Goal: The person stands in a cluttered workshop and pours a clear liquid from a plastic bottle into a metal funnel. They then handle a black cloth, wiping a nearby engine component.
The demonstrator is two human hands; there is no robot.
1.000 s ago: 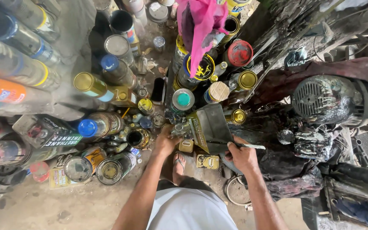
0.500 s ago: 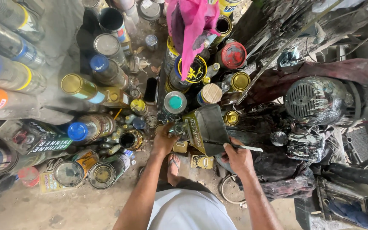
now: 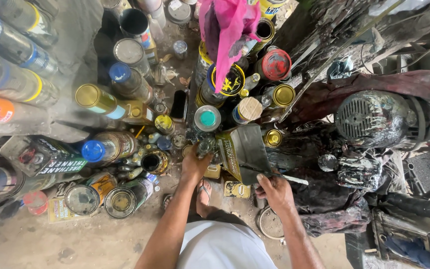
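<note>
item: your left hand [image 3: 193, 167], centre of the frame, fingers curled down onto a small glass jar [image 3: 205, 146] among the clutter; the fingers close around its top, though how firmly you cannot tell. item: your right hand [image 3: 275, 192], lower centre-right, fingers pressed together around a thin stir stick [image 3: 284, 176] that runs left to right across its knuckles. item: rectangular metal can [image 3: 243, 151], dark and paint-smeared with a yellow-printed side, lying tilted just above the right hand and just right of the jar, the stick's left end touching its lower edge. item: round tin with teal lid [image 3: 207, 118], directly above the jar. item: tin with pale wooden-looking lid [image 3: 249, 109], just right of the teal one. item: red-lidded tin [image 3: 276, 65] and gold-lidded tin [image 3: 283, 95], upper centre-right. item: pink cloth [image 3: 230, 30], draped over cans at top centre. item: blue-capped can [image 3: 95, 151], on its side at middle left. item: paint-crusted motor housing [image 3: 372, 119], right of frame. item: your sandalled foot [image 3: 204, 195], between the two forearms on the dusty floor [image 3: 85, 241].
</note>
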